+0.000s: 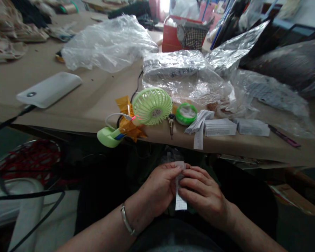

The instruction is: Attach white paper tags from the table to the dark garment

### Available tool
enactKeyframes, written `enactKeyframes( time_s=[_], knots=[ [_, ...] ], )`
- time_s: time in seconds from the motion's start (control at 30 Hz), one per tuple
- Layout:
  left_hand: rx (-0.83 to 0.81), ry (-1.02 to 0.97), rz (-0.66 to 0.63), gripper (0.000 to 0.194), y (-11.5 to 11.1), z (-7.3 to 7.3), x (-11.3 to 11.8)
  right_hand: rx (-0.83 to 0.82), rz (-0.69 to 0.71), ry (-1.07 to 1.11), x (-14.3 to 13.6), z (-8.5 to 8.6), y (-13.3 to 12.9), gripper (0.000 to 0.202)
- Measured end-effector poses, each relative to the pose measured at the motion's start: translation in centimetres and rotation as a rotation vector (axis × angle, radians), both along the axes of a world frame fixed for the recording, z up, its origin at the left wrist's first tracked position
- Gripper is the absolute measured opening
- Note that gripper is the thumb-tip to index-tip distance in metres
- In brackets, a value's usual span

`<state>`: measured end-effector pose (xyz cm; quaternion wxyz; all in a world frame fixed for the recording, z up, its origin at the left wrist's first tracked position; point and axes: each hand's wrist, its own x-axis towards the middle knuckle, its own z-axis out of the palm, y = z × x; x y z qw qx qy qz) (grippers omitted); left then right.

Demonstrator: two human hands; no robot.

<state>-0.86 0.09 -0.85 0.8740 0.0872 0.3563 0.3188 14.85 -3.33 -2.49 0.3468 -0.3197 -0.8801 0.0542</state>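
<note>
Above my lap, in front of the table edge, my left hand (164, 187) pinches a narrow white printed label strip (181, 204) near its top, thumb on the front. Fingers of my right hand (206, 194) curl against the strip's right side, closed around it; the fingertips are partly hidden. The strip hangs lengthwise between both hands with small print on it. On the table just beyond lie a loose fan of similar strips (198, 127) and two neat stacks of labels, one stack (220, 127) beside another stack (253, 127).
A green handheld fan (152, 106) is taped at the table edge, near a small screwdriver-like tool (171, 126) and a round green container (186, 114). Tweezers (285, 136) lie right. Clear plastic bags (110, 43) and a white power bank (49, 90) with a black cable sit farther back.
</note>
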Motion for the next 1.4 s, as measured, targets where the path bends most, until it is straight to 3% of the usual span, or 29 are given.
enactKeyframes(
  time_s=[0.3, 0.47, 0.57, 0.63, 0.7, 0.77, 0.83, 1.13, 1.27, 1.4],
  knots=[
    [0.054, -0.061, 0.003, 0.016, -0.2, -0.3, -0.2, -0.050, 0.012, 0.028, -0.3, 0.0, 0.2, 0.016],
    [0.079, -0.028, -0.044, 0.015, -0.2, -0.1, -0.3, -0.157, 0.025, 0.109, 0.0, 0.1, -0.2, 0.021],
    [0.070, 0.054, -0.057, 0.016, -0.2, 0.3, -0.4, -0.338, -0.172, 0.338, 0.3, 0.2, 0.0, 0.019],
    [0.105, 0.086, -0.136, 0.017, -0.3, 0.5, -0.5, -0.551, -0.328, 0.467, 0.2, 0.4, 0.4, 0.016],
    [0.162, 0.096, -0.204, 0.016, -0.4, 0.6, -0.5, -0.808, -0.362, 0.540, -0.1, 0.5, 0.9, 0.016],
    [0.195, 0.109, -0.237, 0.016, -0.5, 0.6, -0.4, -1.005, -0.314, 0.615, -0.7, 0.5, 1.4, 0.013],
    [0.193, 0.127, -0.241, 0.016, -0.7, 0.6, -0.5, -1.091, -0.272, 0.695, -1.2, 0.5, 1.7, 0.014],
    [0.141, 0.125, -0.232, 0.018, -1.3, -0.2, -1.7, -1.147, -0.213, 0.851, -1.9, -0.4, 2.1, 0.016],
    [0.169, 0.022, -0.281, 0.019, -1.5, -0.2, -2.5, -1.313, 0.097, 0.908, -1.5, -1.4, 2.4, 0.047],
    [0.200, -0.039, -0.344, 0.023, -1.8, -0.2, -2.9, -1.503, 0.365, 0.873, -1.5, -1.7, 2.6, 0.042]
  ],
)
